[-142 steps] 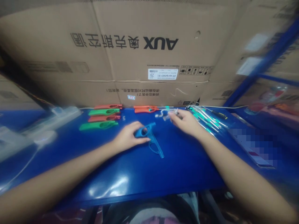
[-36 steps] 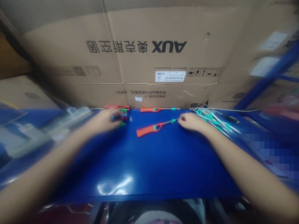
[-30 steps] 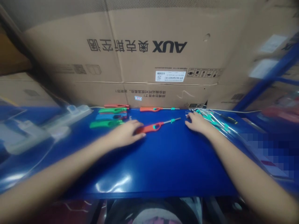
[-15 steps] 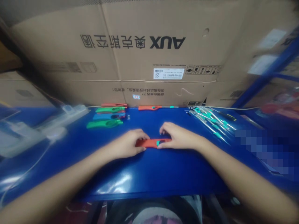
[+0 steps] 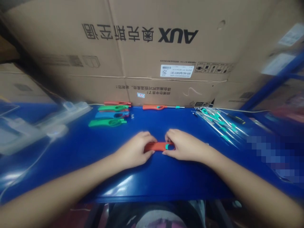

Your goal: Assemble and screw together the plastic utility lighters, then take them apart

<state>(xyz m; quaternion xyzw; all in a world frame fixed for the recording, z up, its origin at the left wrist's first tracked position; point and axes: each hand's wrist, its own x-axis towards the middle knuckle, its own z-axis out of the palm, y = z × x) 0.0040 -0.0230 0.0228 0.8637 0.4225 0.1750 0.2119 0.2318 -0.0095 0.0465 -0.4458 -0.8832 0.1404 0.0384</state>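
An orange-red lighter handle (image 5: 159,146) with a teal trigger lies crosswise between my hands, low over the blue table (image 5: 166,177). My left hand (image 5: 137,148) is closed around its left end, thumb in front and fingers behind. At the trigger end, my right hand (image 5: 181,145) grips with thumb and curled fingers, hiding the tip. Farther back, an orange lighter (image 5: 154,107) with a metal rod and a teal piece lies near the cardboard. Green, blue and red lighter handles (image 5: 108,122) lie stacked in a row to its left.
Several metal rods with teal pieces (image 5: 219,125) lie at the back right, beside a dark screwdriver (image 5: 237,118). A white power strip (image 5: 64,118) with a cable runs along the left. Upright cardboard (image 5: 142,63) stands behind the table.
My right hand's fingers have closed onto the trigger end, where they were raised and apart before. Both hands and the handle appear slightly farther right, as the view has also shifted.
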